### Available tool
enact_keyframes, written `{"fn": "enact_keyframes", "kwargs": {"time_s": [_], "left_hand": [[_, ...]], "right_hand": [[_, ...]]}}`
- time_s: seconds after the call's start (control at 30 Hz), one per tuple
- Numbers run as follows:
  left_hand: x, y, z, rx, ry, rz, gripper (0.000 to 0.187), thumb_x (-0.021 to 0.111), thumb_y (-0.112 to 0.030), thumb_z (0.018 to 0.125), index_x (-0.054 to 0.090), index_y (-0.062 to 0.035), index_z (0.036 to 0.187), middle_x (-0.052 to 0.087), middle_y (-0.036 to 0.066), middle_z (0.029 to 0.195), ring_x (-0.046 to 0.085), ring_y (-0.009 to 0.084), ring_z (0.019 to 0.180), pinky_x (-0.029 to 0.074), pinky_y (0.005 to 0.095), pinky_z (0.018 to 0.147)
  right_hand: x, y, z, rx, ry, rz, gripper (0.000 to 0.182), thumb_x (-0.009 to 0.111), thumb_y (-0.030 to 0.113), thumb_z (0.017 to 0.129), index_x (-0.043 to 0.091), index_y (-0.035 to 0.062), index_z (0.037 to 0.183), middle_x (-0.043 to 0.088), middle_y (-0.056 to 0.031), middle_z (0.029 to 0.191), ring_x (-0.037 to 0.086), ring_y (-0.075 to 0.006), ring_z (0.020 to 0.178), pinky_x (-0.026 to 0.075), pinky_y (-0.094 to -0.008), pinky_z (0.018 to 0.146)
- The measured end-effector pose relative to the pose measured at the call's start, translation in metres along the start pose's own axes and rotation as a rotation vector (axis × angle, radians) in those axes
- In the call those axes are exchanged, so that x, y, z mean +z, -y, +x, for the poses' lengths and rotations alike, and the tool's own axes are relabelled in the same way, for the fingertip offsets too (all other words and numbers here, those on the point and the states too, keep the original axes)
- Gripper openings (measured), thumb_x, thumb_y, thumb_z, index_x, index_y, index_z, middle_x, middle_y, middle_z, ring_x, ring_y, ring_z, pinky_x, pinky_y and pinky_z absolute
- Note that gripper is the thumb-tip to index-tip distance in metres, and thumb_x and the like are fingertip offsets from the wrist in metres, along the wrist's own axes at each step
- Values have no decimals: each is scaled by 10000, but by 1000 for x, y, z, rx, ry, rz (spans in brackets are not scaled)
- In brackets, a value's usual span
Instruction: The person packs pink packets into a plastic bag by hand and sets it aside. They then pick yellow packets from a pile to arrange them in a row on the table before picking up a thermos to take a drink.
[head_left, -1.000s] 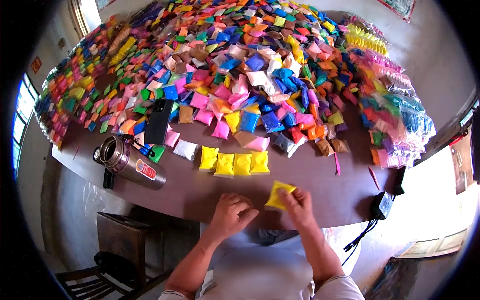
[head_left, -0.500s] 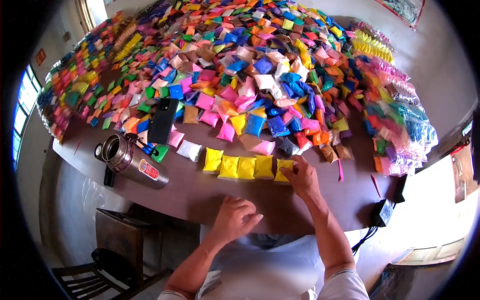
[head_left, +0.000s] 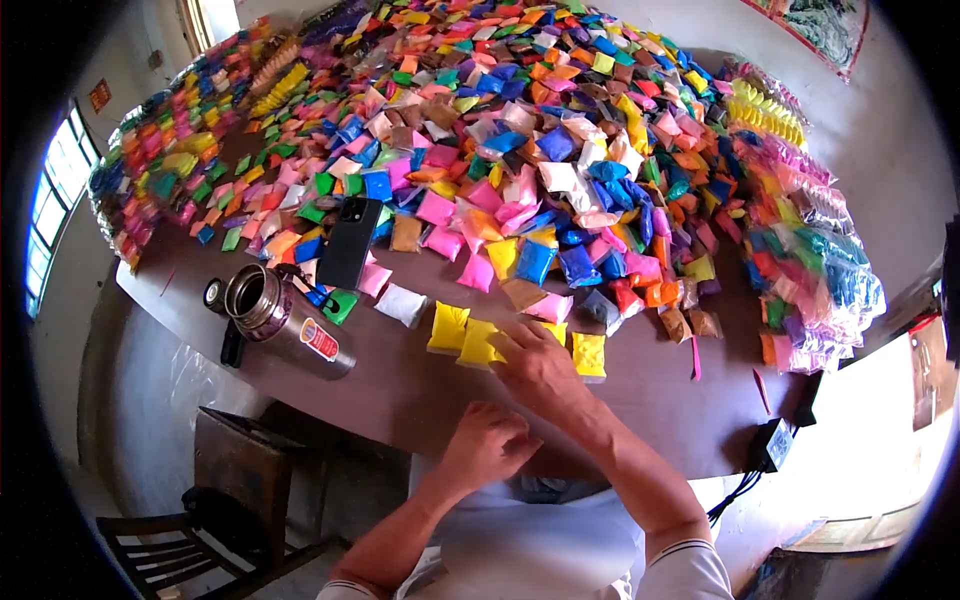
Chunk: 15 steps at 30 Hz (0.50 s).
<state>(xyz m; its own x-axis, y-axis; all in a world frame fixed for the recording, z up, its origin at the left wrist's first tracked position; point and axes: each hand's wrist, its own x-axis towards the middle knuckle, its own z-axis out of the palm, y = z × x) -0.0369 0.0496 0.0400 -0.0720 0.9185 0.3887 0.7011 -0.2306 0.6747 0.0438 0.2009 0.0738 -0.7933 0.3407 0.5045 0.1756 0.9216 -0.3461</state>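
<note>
A short row of small clear packets filled with yellow material lies near the front of the table. The left-end yellow packet [head_left: 448, 328], the one beside it [head_left: 480, 343] and the right-end one [head_left: 589, 356] show plainly. Over the row's middle, my right hand [head_left: 540, 368] has its fingers bent down and closed at a yellow packet, most of which it hides. Part of another yellow packet [head_left: 556, 332] peeks out behind the fingers. My left hand [head_left: 488, 447] hovers at the table's front edge, fingers curled in, with nothing visible in them.
A large heap of colourful packets [head_left: 560, 145] covers the table's back. To the left are a white packet [head_left: 402, 305], a black phone [head_left: 349, 243] and an open steel flask [head_left: 290, 320]. A black power adapter [head_left: 771, 445] sits at the right edge, a wooden chair [head_left: 190, 545] below left.
My right hand has moved left from the right-end yellow packet to the middle of the row. My left hand has shifted slightly and curled more. The view has swung a little left.
</note>
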Motion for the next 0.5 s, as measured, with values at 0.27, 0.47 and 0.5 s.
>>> {"fn": "enact_keyframes", "kwargs": {"time_s": [0.27, 0.47, 0.5], "left_hand": [[2, 5, -1, 21, -1, 38, 194, 764, -261, 797, 678, -88, 779, 694, 76, 859, 656, 293, 836, 474, 444, 848], [2, 6, -1, 29, 38, 20, 174, 754, -244, 798, 677, -87, 795, 697, 91, 889, 660, 298, 855, 486, 433, 846], [2, 7, 0, 43, 46, 13, 162, 749, -233, 799, 686, -85, 825, 699, 98, 899, 663, 304, 861, 489, 433, 853]], "right_hand": [[46, -15, 45, -151, 6, 41, 615, 758, 159, 707, 522, -22, 1246, 549, -183, 1243, 558, -372, 1108, 472, -458, 972], [70, -12, 40, -93, 90, -6, 415, 675, 139, 744, 567, 25, 1128, 571, -143, 1171, 552, -333, 1094, 492, -434, 909], [72, -8, 40, -77, 102, -13, 352, 635, 125, 767, 577, 39, 1103, 575, -135, 1150, 549, -324, 1091, 497, -428, 890]]}}
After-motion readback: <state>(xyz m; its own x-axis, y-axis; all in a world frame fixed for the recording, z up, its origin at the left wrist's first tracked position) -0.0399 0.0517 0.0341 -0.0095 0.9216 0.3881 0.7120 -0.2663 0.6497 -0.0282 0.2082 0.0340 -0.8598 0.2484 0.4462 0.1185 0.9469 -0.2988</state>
